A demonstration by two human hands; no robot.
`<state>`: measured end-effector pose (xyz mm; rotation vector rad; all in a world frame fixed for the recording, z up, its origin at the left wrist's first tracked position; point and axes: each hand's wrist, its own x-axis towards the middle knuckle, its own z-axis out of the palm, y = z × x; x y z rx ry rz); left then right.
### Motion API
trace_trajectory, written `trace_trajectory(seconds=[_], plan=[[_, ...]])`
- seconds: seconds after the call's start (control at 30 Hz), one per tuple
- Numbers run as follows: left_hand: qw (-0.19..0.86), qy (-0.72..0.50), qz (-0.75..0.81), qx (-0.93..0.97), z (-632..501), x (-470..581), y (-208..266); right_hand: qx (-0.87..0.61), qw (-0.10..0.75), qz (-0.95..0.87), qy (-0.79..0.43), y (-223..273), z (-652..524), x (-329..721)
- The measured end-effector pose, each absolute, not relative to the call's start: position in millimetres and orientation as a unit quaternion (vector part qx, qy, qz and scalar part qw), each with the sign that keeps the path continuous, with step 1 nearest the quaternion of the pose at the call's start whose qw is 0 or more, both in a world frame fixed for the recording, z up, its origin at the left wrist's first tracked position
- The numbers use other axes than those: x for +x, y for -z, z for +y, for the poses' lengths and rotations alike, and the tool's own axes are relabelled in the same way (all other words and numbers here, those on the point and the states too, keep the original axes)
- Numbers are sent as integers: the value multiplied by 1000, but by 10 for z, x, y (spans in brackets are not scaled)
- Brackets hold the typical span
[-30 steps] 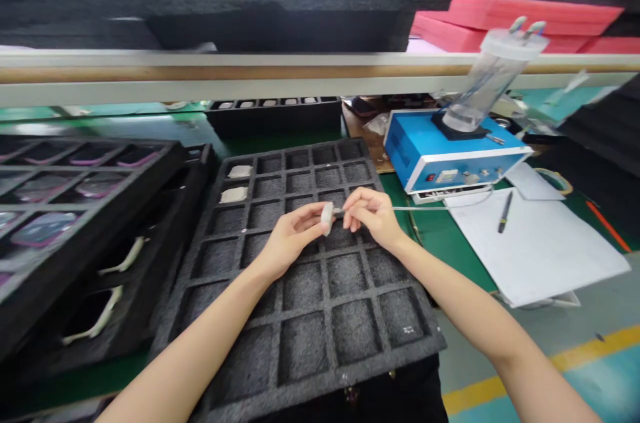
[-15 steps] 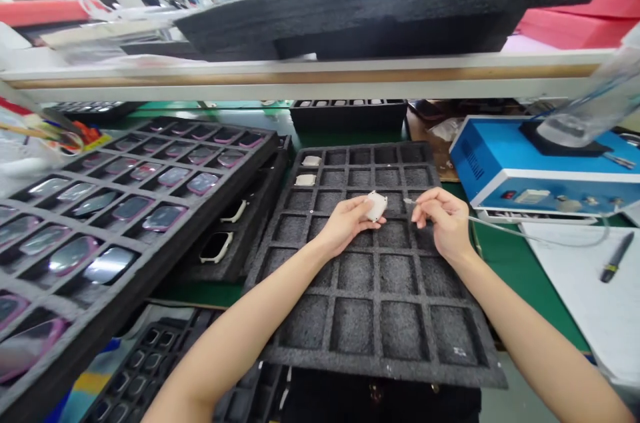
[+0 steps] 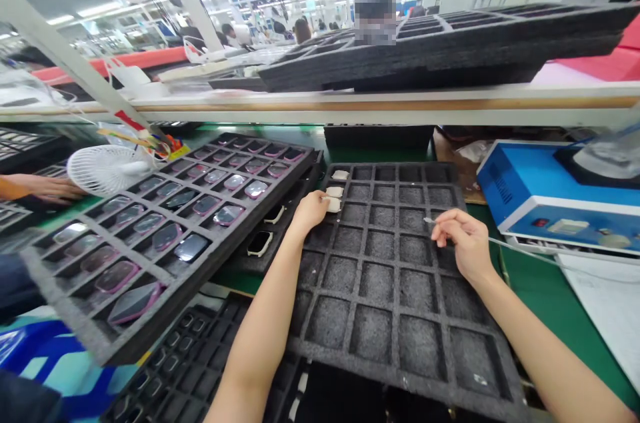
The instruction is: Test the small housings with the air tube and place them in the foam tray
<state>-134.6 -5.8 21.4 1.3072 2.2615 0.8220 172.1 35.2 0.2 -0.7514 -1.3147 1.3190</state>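
My left hand pinches a small white watch-case-like piece at the left column of the black foam tray. Just beyond it, a second white piece and a third sit in the compartments of that column. Whether the held piece rests on the foam I cannot tell. Over the tray's right side, my right hand is closed on a thin pale tube, its small tip pointing left.
A foam tray of dark, pink-edged watch-like pieces stands at left, above another tray. A blue control box is at right, near paper. A white fan and another person's hand are far left. A shelf crosses behind.
My left hand has carried the white piece from mid-tray to the left column. My right hand still holds the tube over the right side. The view has tilted up and turned left.
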Motion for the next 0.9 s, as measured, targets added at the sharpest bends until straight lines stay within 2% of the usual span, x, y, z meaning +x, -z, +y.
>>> trace_trajectory(seconds=[0.27,0.4,0.5,0.6,0.77,0.8,0.9], plan=[[198,-145,854,458,-101,-1364,-306,-319,517,-558,-565,41,366,1728],[130,-123,877,446,-143,-1163,-468,-320,503,-557,-578,49,373,1718],[67,-152,878,448,-186,-950,-725,-324,493,-557,-585,58,384,1699],[-11,-232,845,482,-246,-761,-1179,-325,484,-558,-590,76,396,1682],[-200,-396,745,499,-105,-659,-2304,-326,469,-556,-604,91,405,1657],[-225,-399,728,510,3,-679,-2526,-326,466,-557,-605,88,403,1651],[-190,-316,746,555,430,-783,-3032,-326,458,-563,-607,74,393,1637]])
